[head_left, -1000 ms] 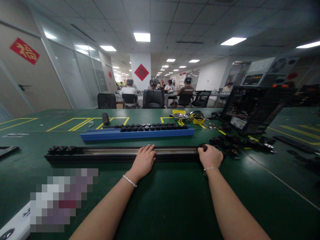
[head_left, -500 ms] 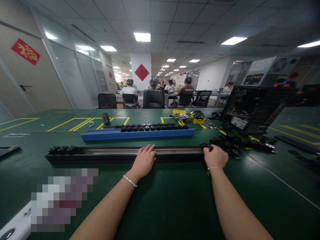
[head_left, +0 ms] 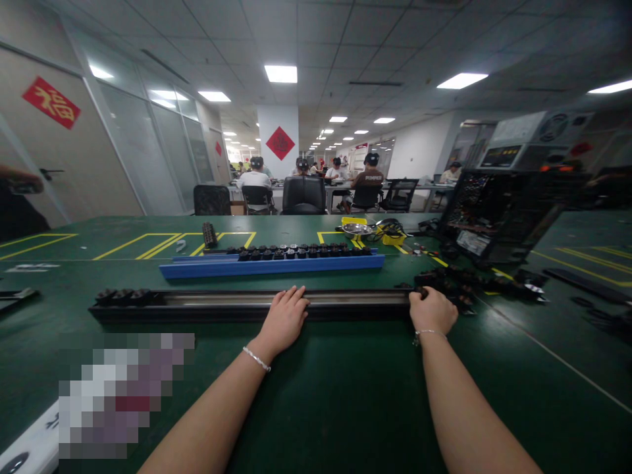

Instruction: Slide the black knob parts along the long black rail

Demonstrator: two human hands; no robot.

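At the far left edge, part of another person, a dark-clad figure with one forearm in view, stands beyond the green table. Nearer, at the lower left, lies a white object (most of it is pixelated). Just beyond it a long black channel runs crosswise on the table in front of the person, with three knobby black pieces seated at its left end and a pale metal strip along its inside. Behind the channel stands a small ridged black block, then a blue rail bearing rows of black knobs. The left hand lies flat across the channel near its middle, fingers extended and close together, gripping nothing. Farther back and right sits a shiny metal bowl. The right hand is curled at the channel's right end, thumb and fingers pinching a small dark part — its shape is mostly hidden. Just beyond that hand lies a heap of black parts; behind, an uncovered computer case carries a power supply.
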